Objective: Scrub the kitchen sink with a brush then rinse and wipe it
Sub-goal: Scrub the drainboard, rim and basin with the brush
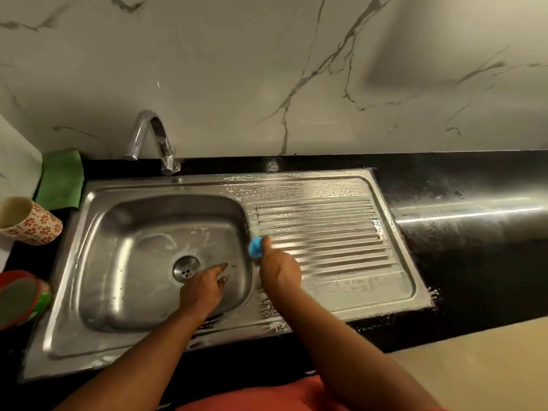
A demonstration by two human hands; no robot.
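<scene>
The right hand [278, 271] is curled round a small blue brush [255, 247], with the thumb lying up along its side. Only the blue top of the brush shows past the fingers. The brush sits at the left end of the ribbed draining board [341, 232], right on the ridge where the board meets the bowl of the sink [68, 330].

The left hand [204, 287] holds nothing. Its fingers are loosely spread, the forefinger stretched out furthest, and it reaches into the bowl just to the right of the drain [186, 269]. Whether the fingertips touch the steel cannot be told. The two hands are apart, the left lower and nearer the drain, and the brush is up beside the right hand only, beyond the left hand's fingertips.

Suds [267, 189] lie in patches over the draining board, along the back rim and along the front edge of the sink, with thinner smears on the floor of the bowl.

A chrome tap [154, 140] stands behind the bowl's back left part, its spout bent down. A green cloth [60, 180] lies on the black counter [459, 203] at the back left corner. In front of the cloth lies a cup [32, 223] with red flowers on it, tilted over. Nearer still, at the left edge, is a red-rimmed container [20, 295]. White marble wall [237, 69] with grey veins rises behind.
</scene>
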